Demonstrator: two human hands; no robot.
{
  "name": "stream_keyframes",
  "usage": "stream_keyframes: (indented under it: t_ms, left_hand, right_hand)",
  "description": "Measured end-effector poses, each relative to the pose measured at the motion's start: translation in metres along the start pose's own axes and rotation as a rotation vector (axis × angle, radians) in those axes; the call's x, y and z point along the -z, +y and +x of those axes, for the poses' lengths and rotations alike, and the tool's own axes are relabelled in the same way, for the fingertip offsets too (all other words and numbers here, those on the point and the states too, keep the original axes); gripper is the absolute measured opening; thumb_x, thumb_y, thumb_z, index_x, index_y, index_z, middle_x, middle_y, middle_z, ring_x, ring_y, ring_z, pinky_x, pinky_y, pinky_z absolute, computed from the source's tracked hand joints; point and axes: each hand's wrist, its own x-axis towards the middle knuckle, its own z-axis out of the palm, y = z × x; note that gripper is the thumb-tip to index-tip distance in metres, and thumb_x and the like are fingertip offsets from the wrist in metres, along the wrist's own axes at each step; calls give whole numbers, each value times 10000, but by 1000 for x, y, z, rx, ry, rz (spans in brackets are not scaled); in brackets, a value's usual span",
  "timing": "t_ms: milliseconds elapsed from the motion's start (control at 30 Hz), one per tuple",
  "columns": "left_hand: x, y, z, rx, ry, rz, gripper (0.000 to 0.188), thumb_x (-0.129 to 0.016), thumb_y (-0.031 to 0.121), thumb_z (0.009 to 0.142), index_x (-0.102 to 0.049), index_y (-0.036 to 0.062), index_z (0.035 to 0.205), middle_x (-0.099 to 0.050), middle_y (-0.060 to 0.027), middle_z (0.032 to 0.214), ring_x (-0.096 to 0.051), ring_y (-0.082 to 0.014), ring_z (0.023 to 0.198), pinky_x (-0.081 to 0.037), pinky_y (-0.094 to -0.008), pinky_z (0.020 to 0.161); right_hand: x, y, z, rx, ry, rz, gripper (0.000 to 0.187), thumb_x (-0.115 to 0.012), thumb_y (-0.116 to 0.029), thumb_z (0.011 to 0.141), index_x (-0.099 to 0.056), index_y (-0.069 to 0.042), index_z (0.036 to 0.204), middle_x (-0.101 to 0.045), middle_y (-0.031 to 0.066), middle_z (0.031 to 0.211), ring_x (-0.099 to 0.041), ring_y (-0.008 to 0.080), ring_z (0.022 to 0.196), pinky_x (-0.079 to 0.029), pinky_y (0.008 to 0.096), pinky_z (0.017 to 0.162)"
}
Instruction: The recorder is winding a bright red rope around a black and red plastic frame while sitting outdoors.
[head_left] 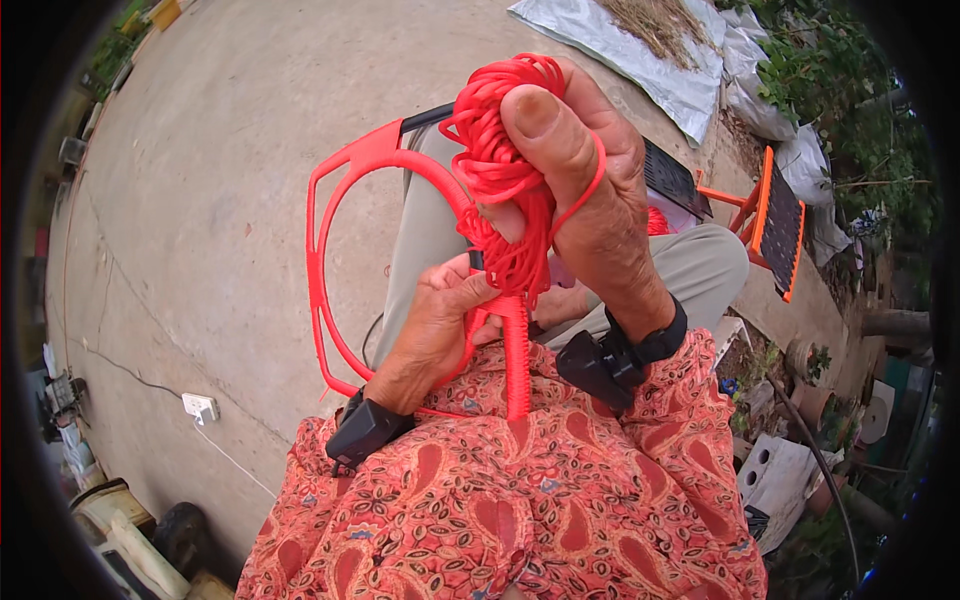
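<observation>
My right hand (610,180) is raised and closed around a thick bundle of red cord (495,140), thumb on top, with one loop running over the thumb. Lower loops of the bundle hang in front of a frame (318,245) of curved bars wrapped in red cord. A short dark stretch of its bar shows bare near the top. My left hand (445,305) is closed at the frame's middle, just below the hanging loops; its fingertips are partly hidden. A tightly wound red bar (516,360) stands out beside it, its lower end against my patterned shirt.
My bent legs (690,265) in grey trousers lie beneath the work. An orange-framed stool with a dark top (775,225) stands to the right. Plastic sheeting (640,60) lies at the far right. A white power socket block (200,406) with a cable rests on the concrete floor (200,200).
</observation>
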Motion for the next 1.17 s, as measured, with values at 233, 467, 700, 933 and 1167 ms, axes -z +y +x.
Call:
stream_keyframes:
  t_ms: [233,467,700,933,1167]
  left_hand:
    - [5,-3,1,30,-91,43,230,-641,151,895,-555,0,1045,-615,-39,793,-515,-76,528,-352,-195,402]
    - [7,-2,2,34,-112,13,235,-639,140,895,-551,-6,1058,-621,-48,812,-540,-76,563,-360,-187,398]
    - [8,-4,3,25,-94,30,286,-636,133,894,-537,-40,1099,-627,-74,857,-524,-81,537,-360,-193,396]
    - [8,-3,2,22,-101,21,295,-635,126,892,-525,-48,1104,-626,-78,848,-522,-83,531,-351,-195,393]
    - [7,-2,3,24,-108,18,317,-638,134,893,-518,-50,1122,-630,-78,856,-538,-96,541,-364,-204,394]
  right_hand:
    - [24,7,4,71,111,-82,286,-616,-347,934,-620,-62,951,-589,-28,703,-519,24,547,-407,174,463]
    - [21,7,8,57,93,-136,363,-534,-410,959,-566,-51,923,-559,18,644,-498,65,496,-397,204,453]
    - [5,16,10,-13,107,-66,449,-462,-490,971,-539,-51,916,-554,33,655,-515,86,524,-436,230,493]
    - [8,16,11,-10,69,-66,426,-463,-468,978,-552,-53,941,-581,33,673,-545,85,550,-460,223,515]
    - [9,20,14,-25,39,5,380,-534,-428,961,-565,-54,1020,-658,62,735,-586,86,578,-478,205,542]
